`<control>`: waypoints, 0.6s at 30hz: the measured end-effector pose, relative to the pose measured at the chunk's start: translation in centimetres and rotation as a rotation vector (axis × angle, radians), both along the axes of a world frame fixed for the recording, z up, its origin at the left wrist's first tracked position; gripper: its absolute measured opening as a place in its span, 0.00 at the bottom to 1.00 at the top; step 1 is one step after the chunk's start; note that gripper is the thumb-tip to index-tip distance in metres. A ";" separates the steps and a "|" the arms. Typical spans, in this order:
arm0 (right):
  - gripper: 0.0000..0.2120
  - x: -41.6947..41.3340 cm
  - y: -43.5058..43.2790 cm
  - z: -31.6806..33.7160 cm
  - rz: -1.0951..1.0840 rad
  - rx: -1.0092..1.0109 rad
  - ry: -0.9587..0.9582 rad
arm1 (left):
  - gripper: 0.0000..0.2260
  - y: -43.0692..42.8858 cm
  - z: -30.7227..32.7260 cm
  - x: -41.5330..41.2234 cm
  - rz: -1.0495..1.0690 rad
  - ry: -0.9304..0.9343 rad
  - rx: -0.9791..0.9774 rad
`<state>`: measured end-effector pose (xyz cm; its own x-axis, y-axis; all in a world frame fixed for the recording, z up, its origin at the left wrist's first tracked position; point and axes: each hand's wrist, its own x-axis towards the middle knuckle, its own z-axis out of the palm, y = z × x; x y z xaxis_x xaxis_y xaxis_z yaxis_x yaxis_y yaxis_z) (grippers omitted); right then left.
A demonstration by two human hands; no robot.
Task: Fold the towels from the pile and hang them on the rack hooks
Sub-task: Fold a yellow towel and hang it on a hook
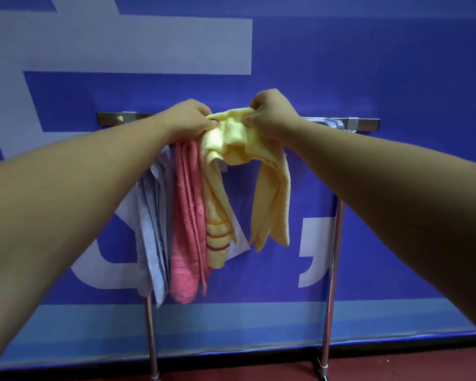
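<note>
The yellow towel (231,138) was soft and pale, bunched at the top against the rack (366,123), about midway along its top bar; below the bar it hung in two tails, the left one crossed by orange stripes near its end, the right one plain; whether it sat on a hook could not be told, the cloth and fingers hiding that spot. The left hand (193,116) pinched the towel's top edge between thumb and curled fingers; the right hand (270,114) pinched the same edge just beside it, fingers curled round a fold.

A pink towel (187,229) hung folded from the rack, touching the left side of the yellow one; a pale blue towel (151,224) hung left of the pink one, touching it; both forearms reached in and covered much of the bar. Behind the rack stood a blue wall (396,64) with large white shapes; under the rack lay a dark red floor (259,367).

Counted: three towels, one of each colour; two hands; two upright rack legs; two metal brackets (353,125) showing on the bar, one near each end.
</note>
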<state>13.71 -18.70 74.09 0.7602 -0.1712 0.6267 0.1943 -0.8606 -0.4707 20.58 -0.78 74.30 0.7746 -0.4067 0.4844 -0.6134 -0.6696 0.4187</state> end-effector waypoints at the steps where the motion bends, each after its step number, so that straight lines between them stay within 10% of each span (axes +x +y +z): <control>1: 0.11 0.7 0.2 0.1 -0.042 -0.014 -0.020 | 0.09 -0.2 -0.1 0.6 0.025 -0.033 -0.037; 12: 0.06 2.7 0.0 -4.2 -0.336 -0.469 -0.169 | 0.15 -2.3 -1.8 0.7 0.217 -0.366 0.268; 18: 0.08 0.1 0.4 -6.5 0.151 -0.155 -0.162 | 0.07 -0.7 -4.2 -0.8 0.066 -0.485 0.123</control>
